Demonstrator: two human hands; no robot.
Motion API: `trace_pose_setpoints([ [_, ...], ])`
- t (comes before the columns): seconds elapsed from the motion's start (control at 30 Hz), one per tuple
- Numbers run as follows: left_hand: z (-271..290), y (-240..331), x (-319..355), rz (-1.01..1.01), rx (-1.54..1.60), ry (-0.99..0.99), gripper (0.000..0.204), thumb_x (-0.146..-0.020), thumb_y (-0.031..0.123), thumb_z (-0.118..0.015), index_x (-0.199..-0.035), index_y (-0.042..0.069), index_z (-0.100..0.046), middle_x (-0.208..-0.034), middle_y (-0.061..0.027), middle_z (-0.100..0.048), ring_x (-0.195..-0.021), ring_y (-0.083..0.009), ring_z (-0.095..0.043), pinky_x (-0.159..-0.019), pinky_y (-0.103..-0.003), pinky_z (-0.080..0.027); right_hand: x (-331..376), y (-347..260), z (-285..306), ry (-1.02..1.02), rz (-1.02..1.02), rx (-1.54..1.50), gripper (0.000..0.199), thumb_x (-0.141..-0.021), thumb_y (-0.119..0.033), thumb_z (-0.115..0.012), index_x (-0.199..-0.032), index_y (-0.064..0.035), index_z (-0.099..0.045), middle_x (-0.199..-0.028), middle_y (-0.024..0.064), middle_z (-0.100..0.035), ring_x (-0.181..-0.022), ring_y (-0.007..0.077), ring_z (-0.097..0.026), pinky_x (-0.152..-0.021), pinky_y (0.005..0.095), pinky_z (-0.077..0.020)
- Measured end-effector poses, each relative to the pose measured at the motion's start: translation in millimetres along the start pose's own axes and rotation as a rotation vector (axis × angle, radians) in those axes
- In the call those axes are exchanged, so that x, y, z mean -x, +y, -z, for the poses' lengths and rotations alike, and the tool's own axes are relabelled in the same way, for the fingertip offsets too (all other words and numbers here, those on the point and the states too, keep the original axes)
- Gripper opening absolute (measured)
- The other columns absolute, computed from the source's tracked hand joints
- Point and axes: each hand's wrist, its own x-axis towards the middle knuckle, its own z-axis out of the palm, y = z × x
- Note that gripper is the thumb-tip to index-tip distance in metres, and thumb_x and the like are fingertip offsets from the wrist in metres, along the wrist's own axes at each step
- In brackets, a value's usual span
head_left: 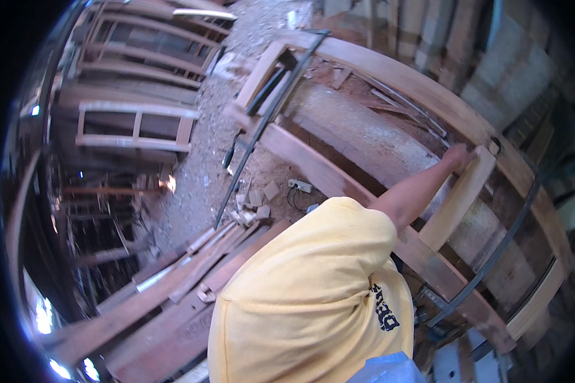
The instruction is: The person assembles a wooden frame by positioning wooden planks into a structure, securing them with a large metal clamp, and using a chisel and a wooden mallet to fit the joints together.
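Observation:
My right hand (459,155) reaches out to the upper right, at the end of my bare forearm. Its fingers close on the top end of a short pale wooden crosspiece (457,201), where it meets the long curved rail (421,86) of a large wooden frame. The crosspiece's lower end rests on the frame's nearer rail (313,166). My yellow-shirted shoulder (313,293) fills the lower middle of the view. My left hand is out of sight.
A long dark metal bar clamp (268,108) lies across the frame's left end, and another dark bar (492,255) crosses its right part. A white power strip (300,186) and small wood blocks (259,198) lie on the dusty floor. Planks (172,287) are stacked lower left, wooden window frames (134,124) upper left.

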Motion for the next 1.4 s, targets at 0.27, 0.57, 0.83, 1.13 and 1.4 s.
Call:
trace_pose_setpoints([
  [0.27,116,-124,248,-0.375,-0.030,0.245,0.039,-0.094,0.031,-0.067,-0.124,0.006,-0.067,-0.122,-0.0163,-0.068,-0.116,-0.0371,-0.062,-0.103,-0.046,-0.048,-27,46,1,0.200,0.376,0.166,0.009,-0.089,-0.013,-0.067,-0.097,-0.0092,-0.066,-0.083,0.0027,-0.062,-0.064,0.0138,-0.056,-0.061,0.0308,-0.0478],
  [0.57,221,-246,415,-0.076,-0.013,0.812,0.027,-0.093,0.021,-0.064,-0.114,0.006,-0.070,-0.111,-0.0144,-0.070,-0.106,-0.0334,-0.063,-0.096,-0.042,-0.049,-36,59,-4,0.110,0.397,-0.037,0.011,-0.091,-0.015,-0.068,-0.101,-0.0106,-0.065,-0.086,0.0017,-0.063,-0.061,0.0106,-0.054,-0.056,0.0286,-0.0458],
  [0.83,410,-376,284,-0.002,-0.239,1.016,0.052,-0.090,0.024,-0.061,-0.134,-0.002,-0.056,-0.139,-0.0248,-0.054,-0.133,-0.0381,-0.049,-0.116,-0.045,-0.036,30,5,-22,-0.092,0.069,-0.716,0.016,-0.094,-0.018,-0.070,-0.106,-0.0107,-0.063,-0.089,0.0010,-0.063,-0.060,0.0086,-0.055,-0.053,0.0260,-0.0442],
  [1.13,545,-385,169,0.360,-0.746,0.475,0.061,-0.088,0.036,-0.069,-0.141,0.009,-0.056,-0.126,-0.0207,-0.068,-0.116,-0.0427,-0.064,-0.101,-0.049,-0.050,60,-30,-78,0.928,0.055,0.405,0.056,-0.084,-0.021,-0.079,-0.133,-0.0059,-0.057,-0.124,0.0209,-0.062,-0.116,0.0399,-0.060,-0.100,0.0475,-0.0481],
  [1.4,559,-392,128,0.409,-0.598,0.281,0.071,-0.094,0.069,-0.053,-0.103,0.001,-0.071,-0.083,-0.0212,-0.072,-0.086,-0.0368,-0.071,-0.081,-0.051,-0.051,62,-68,-85,0.935,-0.081,0.584,0.054,-0.083,-0.018,-0.077,-0.133,-0.0097,-0.057,-0.124,0.0208,-0.059,-0.116,0.0418,-0.057,-0.100,0.0504,-0.0466],
])
